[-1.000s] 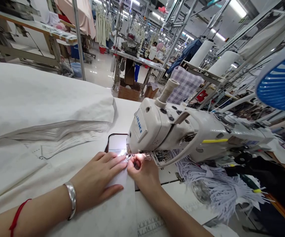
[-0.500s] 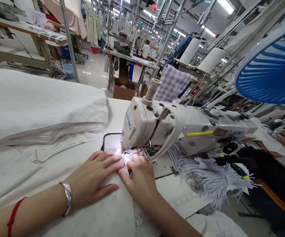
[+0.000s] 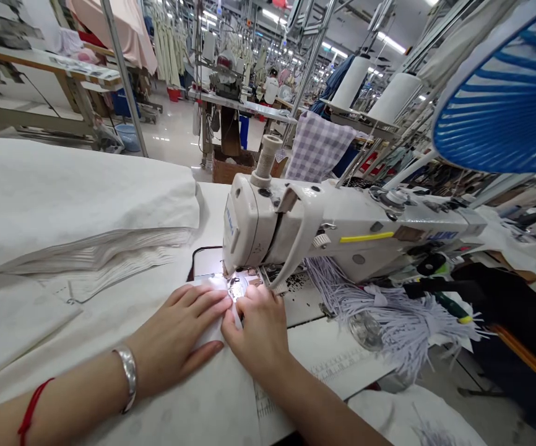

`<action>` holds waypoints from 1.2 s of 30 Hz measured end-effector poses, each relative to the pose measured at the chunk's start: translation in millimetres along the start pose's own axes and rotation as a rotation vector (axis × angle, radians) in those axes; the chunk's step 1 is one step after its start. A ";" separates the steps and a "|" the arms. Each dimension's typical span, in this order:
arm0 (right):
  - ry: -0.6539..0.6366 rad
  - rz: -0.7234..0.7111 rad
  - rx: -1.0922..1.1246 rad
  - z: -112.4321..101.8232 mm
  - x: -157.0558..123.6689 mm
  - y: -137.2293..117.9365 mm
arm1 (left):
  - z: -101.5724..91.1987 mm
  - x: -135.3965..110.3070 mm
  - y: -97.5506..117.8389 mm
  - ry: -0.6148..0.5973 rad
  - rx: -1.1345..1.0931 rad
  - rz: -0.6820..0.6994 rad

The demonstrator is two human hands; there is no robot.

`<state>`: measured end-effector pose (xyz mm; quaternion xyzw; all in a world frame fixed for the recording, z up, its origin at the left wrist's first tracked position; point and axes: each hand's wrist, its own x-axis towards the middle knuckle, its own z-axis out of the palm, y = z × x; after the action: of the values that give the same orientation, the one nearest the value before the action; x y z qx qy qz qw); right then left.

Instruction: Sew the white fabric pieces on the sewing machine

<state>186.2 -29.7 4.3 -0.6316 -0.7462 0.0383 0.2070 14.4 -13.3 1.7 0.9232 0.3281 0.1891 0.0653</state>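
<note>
My left hand (image 3: pixel 175 334) lies flat on a white fabric piece (image 3: pixel 207 328), its fingers slightly apart and a silver bangle and red cord on the wrist. My right hand (image 3: pixel 254 331) curls down onto the same fabric right beside the presser foot (image 3: pixel 236 288) of a cream JUKI industrial sewing machine (image 3: pixel 268 229). Its fingertips are hidden under the back of the hand. The lit needle area sits just beyond both hands. A thick folded stack of white cloth (image 3: pixel 73 210) lies to the left of my left forearm.
The machine's arm stretches right above a bundle of pale fringed strips (image 3: pixel 379 310). A blue lamp shade (image 3: pixel 500 93) hangs at upper right. A ruler scale (image 3: pixel 337 365) marks the white tabletop. Further rows of machines, racks and hanging garments stand beyond.
The whole view has drifted, with the machine lower and further left. My right hand has shifted left, closer to my left hand, and now lies over the fabric beside the presser foot.
</note>
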 end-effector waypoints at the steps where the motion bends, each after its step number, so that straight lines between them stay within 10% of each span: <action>1: -0.003 -0.001 -0.012 -0.3 -0.1 -0.2 | -0.3 0.8 -1.4 -0.003 0.000 0.010; 36: -0.046 -0.022 -0.005 -5.3 -7.1 -0.7 | 2.8 -8.3 8.7 0.003 -0.043 -0.020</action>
<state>188.3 -37.7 7.5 -0.6227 -0.7578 0.0487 0.1887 14.6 -25.2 -1.3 0.9180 0.3334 0.1968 0.0865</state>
